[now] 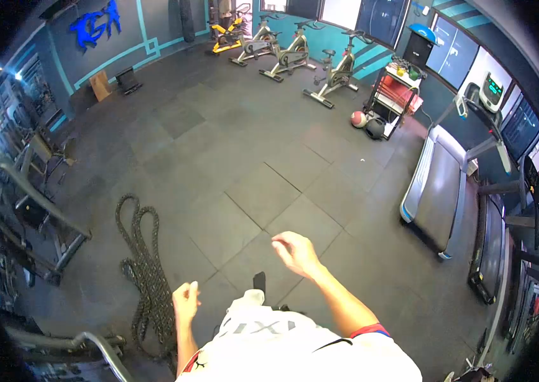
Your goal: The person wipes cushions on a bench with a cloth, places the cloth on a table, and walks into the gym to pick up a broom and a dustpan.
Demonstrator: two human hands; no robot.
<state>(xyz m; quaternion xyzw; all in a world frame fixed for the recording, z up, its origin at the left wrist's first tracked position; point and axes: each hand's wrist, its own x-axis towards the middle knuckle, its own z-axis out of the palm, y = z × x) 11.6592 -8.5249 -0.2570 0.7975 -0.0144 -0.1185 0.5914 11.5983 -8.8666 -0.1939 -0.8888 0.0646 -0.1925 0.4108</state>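
My left hand (186,302) is low in front of my body, its fingers curled, with nothing visible in it. Higher and to the right, my right hand (296,252) hangs over the floor tiles, fingers loosely bent and no object showing in its grasp. Beside my left hand, a dark thick rope (148,286) lies looped in a pile on the floor. A white shirt (308,350) covers my body at the bottom, and one dark shoe tip (259,281) shows beyond it.
Treadmills (438,184) line the right side. Exercise bikes (292,54) stand at the back, near a rack (393,95) with a red-white ball (358,119) and a black ball (375,128) beside it. Metal gym machines (40,197) fill the left. A person (225,13) is partly visible far back.
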